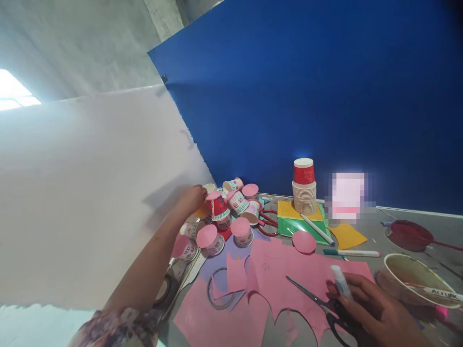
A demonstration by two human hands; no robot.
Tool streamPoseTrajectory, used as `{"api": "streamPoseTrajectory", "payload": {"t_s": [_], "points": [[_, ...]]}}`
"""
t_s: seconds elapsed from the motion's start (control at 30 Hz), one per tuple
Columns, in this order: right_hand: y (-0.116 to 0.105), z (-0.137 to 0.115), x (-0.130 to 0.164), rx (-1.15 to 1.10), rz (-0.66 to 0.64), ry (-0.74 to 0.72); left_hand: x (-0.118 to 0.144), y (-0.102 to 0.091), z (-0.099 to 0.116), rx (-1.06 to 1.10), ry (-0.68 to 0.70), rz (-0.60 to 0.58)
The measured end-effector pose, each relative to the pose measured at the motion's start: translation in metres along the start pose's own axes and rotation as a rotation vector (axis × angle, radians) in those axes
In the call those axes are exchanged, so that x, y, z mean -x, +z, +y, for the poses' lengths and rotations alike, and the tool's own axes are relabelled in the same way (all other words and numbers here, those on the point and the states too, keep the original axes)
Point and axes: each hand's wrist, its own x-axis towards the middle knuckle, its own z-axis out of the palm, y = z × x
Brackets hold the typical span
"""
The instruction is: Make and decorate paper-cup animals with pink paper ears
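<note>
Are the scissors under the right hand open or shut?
Open. The scissors lie on the pink paper with blades spread apart; the right hand rests on their handles.

A pixelated patch (347, 196) at two o'clock masks whatever stands behind it, the right hand (376, 311) at five o'clock covers the scissors' (311, 298) handles, and the frame's bottom edge crops the left sleeve (115, 327).

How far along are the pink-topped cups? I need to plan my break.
Done: several cups already wear pink circles. In hand: the left hand touches a cup; the right hand holds a glue stick. Left: one loose circle and a stack of cups.
</note>
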Motion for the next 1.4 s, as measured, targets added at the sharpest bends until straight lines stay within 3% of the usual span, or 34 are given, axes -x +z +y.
{"api": "streamPoseTrajectory", "payload": {"t_s": [0.4,0.53,0.67,0.83,0.97,1.03,1.07,1.13,1.27,1.4], "points": [[0.002,-0.009,0.004,-0.011,-0.012,0.017,-0.007,0.005,-0.006,-0.080,0.052,0.005],[0.004,-0.013,0.006,-0.039,0.029,0.022,-0.008,0.002,-0.007,-0.063,0.072,0.060],[0.003,-0.013,0.004,-0.038,-0.030,0.011,-0.009,-0.002,-0.008,-0.025,0.095,0.149],[0.001,-0.021,0.007,-0.089,-0.083,0.004,0.004,-0.033,-0.020,0.049,0.102,0.341],[0.000,-0.029,0.007,-0.085,-0.066,-0.067,0.038,-0.060,-0.010,0.202,0.031,0.683],[-0.001,-0.027,0.006,-0.036,-0.023,-0.109,0.065,-0.061,0.012,0.621,0.002,0.843],[-0.002,-0.026,0.005,0.041,0.033,-0.133,0.080,-0.055,0.028,0.849,0.016,0.822],[-0.003,-0.023,0.005,0.208,0.146,-0.175,0.109,-0.035,0.062,1.205,0.063,0.483],[-0.007,-0.023,0.005,0.390,0.330,-0.305,0.150,0.031,0.125,1.554,0.081,-0.148],[-0.008,-0.026,0.005,0.556,0.336,-0.354,0.172,0.083,0.166,1.827,-0.009,-0.497]]}}
